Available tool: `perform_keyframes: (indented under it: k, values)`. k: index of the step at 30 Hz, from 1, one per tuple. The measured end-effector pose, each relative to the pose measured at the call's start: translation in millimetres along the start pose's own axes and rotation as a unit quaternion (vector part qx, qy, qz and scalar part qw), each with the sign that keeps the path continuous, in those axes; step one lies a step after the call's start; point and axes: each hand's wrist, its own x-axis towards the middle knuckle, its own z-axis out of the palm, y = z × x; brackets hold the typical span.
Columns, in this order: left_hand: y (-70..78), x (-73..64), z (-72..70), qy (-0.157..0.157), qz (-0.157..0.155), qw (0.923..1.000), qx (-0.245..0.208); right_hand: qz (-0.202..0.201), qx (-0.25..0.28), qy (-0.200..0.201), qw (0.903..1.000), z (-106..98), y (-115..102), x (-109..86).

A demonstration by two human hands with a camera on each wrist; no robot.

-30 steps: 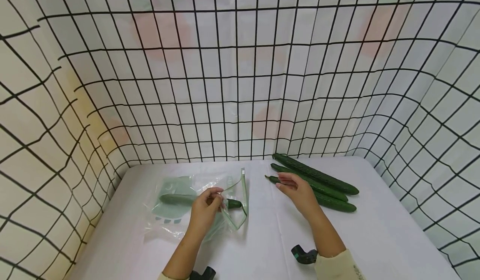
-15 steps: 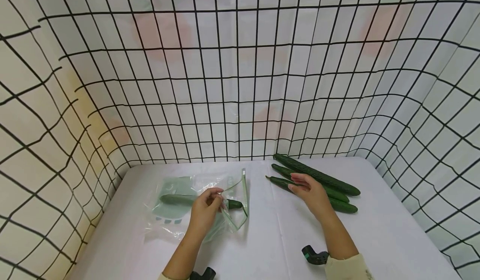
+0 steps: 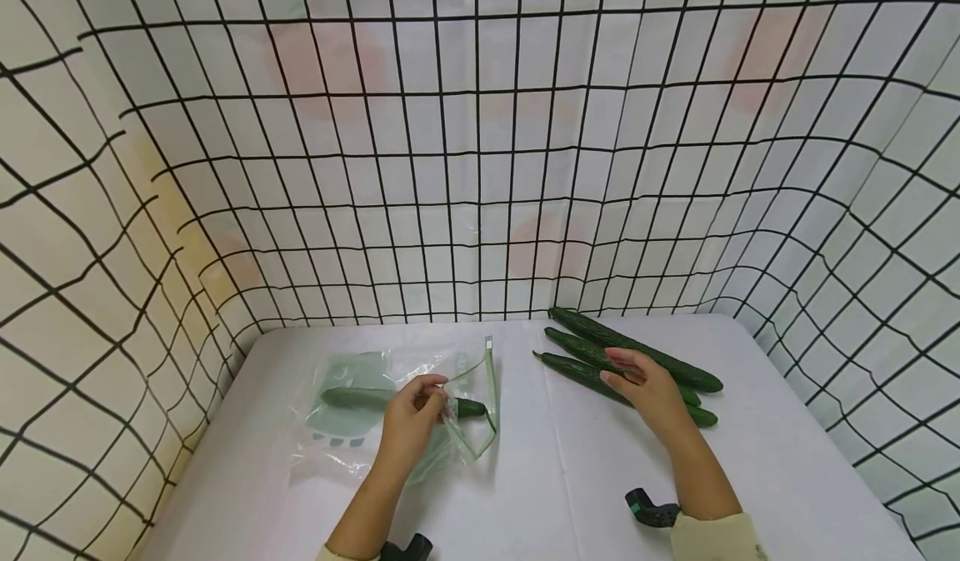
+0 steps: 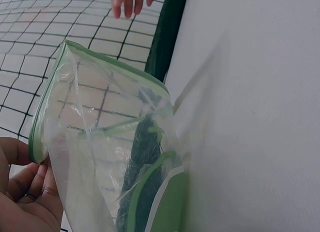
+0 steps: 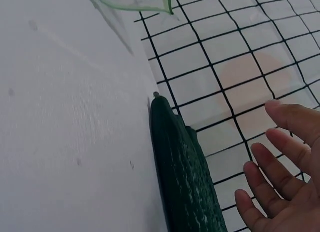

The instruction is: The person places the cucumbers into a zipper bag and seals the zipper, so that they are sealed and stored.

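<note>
My left hand [image 3: 411,411] pinches the green-edged rim of a clear zip bag [image 3: 348,369] lying on the table. Inside the bag is one cucumber [image 3: 471,408], its end showing near the wide-spread mouth. The left wrist view shows thumb and fingers on the bag's green rim [image 4: 35,137]. On the right, my right hand [image 3: 652,390] hovers over three loose cucumbers, its fingers spread and holding nothing. These are a front cucumber [image 3: 573,368], a middle one [image 3: 577,345] partly behind the hand, and a back one [image 3: 637,346]. The right wrist view shows the hand apart from a cucumber [image 5: 182,177].
A white-covered table [image 3: 540,478] carries everything. Black wire mesh [image 3: 472,177] stands at the back and both sides, with pale cloth behind it. Black devices, one a right wrist device [image 3: 652,509], sit at both wrists.
My right hand has moved to the right along the loose cucumbers, uncovering more of their left ends. The left hand, the bag and the cucumbers stay as they were.
</note>
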Motion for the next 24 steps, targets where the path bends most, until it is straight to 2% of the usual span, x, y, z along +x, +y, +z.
perform_keyframes:
  k: [11, 24]
  values:
    - [-10.3, 1.5, -1.7, -0.011, 0.023, 0.9993, -0.027, 0.032, -0.035, -0.003, 0.9989, -13.4, 18.0, -0.3]
    - [-10.0, 1.7, -0.6, -0.009, 0.028, 0.9994, -0.018, 0.054, -0.061, -0.024, 0.9963, -24.0, 31.5, -4.2]
